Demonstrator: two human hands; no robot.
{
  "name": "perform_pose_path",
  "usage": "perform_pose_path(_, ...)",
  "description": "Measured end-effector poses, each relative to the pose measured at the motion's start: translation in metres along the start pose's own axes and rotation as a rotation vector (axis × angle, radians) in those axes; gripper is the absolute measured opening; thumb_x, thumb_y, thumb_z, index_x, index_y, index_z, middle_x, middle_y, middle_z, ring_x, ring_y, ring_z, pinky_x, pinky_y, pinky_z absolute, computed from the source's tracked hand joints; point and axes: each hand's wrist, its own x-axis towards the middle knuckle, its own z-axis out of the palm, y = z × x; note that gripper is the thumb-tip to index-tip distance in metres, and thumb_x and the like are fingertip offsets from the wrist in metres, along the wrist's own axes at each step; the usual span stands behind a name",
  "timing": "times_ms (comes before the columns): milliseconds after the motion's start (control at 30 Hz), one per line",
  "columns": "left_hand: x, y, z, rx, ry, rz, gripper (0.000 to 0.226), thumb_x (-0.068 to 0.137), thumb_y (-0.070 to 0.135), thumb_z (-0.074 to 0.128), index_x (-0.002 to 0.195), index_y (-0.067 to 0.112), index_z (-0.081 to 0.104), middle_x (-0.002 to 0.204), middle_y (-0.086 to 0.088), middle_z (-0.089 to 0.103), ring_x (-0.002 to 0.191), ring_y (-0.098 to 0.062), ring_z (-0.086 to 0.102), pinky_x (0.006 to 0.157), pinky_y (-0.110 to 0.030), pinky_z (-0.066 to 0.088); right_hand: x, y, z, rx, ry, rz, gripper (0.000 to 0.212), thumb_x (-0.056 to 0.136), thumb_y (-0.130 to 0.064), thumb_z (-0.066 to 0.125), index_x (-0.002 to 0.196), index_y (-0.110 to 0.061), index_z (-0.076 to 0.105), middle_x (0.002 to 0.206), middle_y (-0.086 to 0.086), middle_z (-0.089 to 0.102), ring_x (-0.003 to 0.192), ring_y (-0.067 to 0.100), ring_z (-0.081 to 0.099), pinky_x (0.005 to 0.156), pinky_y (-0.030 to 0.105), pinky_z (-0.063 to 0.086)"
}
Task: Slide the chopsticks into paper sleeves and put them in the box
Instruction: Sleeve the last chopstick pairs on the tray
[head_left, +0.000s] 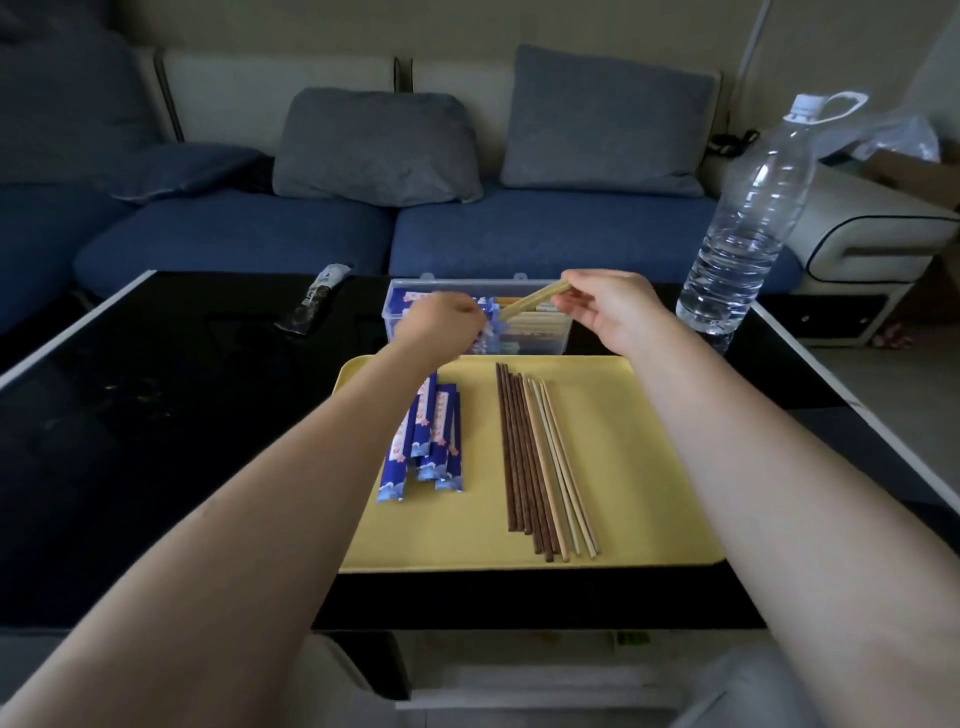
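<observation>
Seen from a head-worn camera, a person is reaching both bare arms over a yellow tray (613, 540) sitting on a black table (156, 441). The left hand (441, 325) is pinching the open end of a blue paper sleeve (491, 314). The right hand (608, 309) is pinching a pale pair of chopsticks (535, 300), whose tips are meeting the sleeve's mouth. Both hands are working just above a clear plastic box (563, 332) behind the tray, already holding wrapped pairs. On the tray, more blue sleeves (431, 441) are lying left, loose brown and pale chopsticks (540, 457) right. A water bottle (748, 218) is standing nearby.
</observation>
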Motion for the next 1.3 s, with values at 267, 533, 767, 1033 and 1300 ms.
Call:
perform_pose_path(267,0.039,-0.041,0.017,0.293,0.308,0.089,0.063,0.094,0.027,0.051,0.153,0.021,0.031,0.160,-0.004,0.026,0.150,-0.024,0.014,0.121,-0.046,0.012,0.039,0.007,-0.003,0.251,0.329,-0.005,0.018,0.091,0.006,0.066,0.076,0.000,0.058,0.074,0.013,0.063,0.059,0.018,0.065,0.071,0.033,0.063)
perform_pose_path(533,0.058,-0.056,0.033,0.425,0.204,0.060,0.067,0.096,0.047,0.047,0.155,0.025,0.023,0.163,-0.003,0.020,0.151,-0.026,0.009,0.120,-0.054,0.006,0.061,0.033,0.007,0.269,0.272,0.003,0.029,0.098,0.003,0.055,0.127,0.009,0.054,0.096,0.012,0.061,0.077,0.021,0.065,0.080,0.032,0.062)
perform_pose_path(767,0.062,-0.061,0.033,0.496,0.125,0.030,0.072,0.096,0.053,0.046,0.156,0.025,0.019,0.163,-0.005,0.022,0.150,-0.026,0.015,0.118,-0.058,0.009,0.064,0.034,0.030,0.052,0.192,0.009,0.037,0.097,0.011,0.051,0.134,0.010,0.051,0.119,0.024,0.062,0.113,0.034,0.065,0.090,0.034,0.059)
perform_pose_path(1033,0.060,-0.064,0.033,0.489,0.203,0.047,0.074,0.095,0.054,0.046,0.156,0.023,0.018,0.166,-0.009,0.006,0.153,-0.029,-0.003,0.121,-0.056,0.001,0.071,0.043,0.022,-0.583,0.215,-0.273,0.040,0.098,0.001,0.053,0.136,-0.011,0.057,0.137,0.006,0.056,0.125,0.022,0.058,0.102,0.026,0.048)
perform_pose_path(1300,0.061,-0.064,0.037,0.519,0.241,0.062,0.064,0.097,0.053,0.042,0.152,0.023,0.030,0.162,-0.010,0.020,0.150,-0.030,0.010,0.119,-0.054,0.009,0.070,0.069,0.028,-1.589,-0.058,-0.503,0.040,0.108,-0.029,0.032,0.136,-0.016,0.057,0.143,0.004,0.052,0.134,0.024,0.043,0.116,0.051,0.022)
